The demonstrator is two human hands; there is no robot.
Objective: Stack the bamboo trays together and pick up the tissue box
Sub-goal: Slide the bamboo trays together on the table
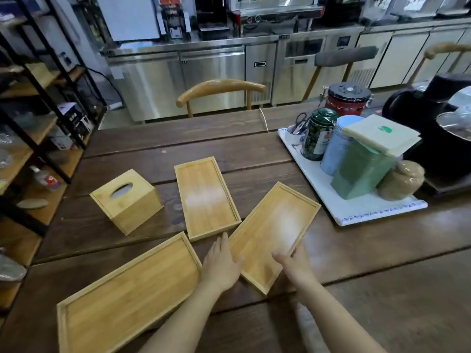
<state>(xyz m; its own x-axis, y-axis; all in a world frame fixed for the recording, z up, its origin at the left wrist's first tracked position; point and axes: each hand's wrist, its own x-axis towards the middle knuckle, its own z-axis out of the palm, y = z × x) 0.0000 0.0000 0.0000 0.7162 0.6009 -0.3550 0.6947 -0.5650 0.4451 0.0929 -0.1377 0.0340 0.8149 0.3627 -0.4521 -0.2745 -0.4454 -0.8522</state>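
Note:
Three bamboo trays lie on the dark wooden table [369, 263]. The large tray [127, 299] is nearest, at the lower left. A small tray [207, 197] lies in the middle. Another small tray [272, 233] lies slanted to its right. My left hand [221, 266] rests flat against the slanted tray's left rim, fingers apart. My right hand [295, 263] grips that tray's near right rim, thumb inside and fingers beneath. The bamboo tissue box [126, 200], cube-shaped with an oval slot on top, stands alone at the left.
A white serving tray [362, 212] at the right carries several tins and jars, with a green box [362, 171] nearest. Black kettles [441, 128] stand at the far right. A wooden chair [219, 91] sits behind the table. Black shelving [30, 138] runs along the left.

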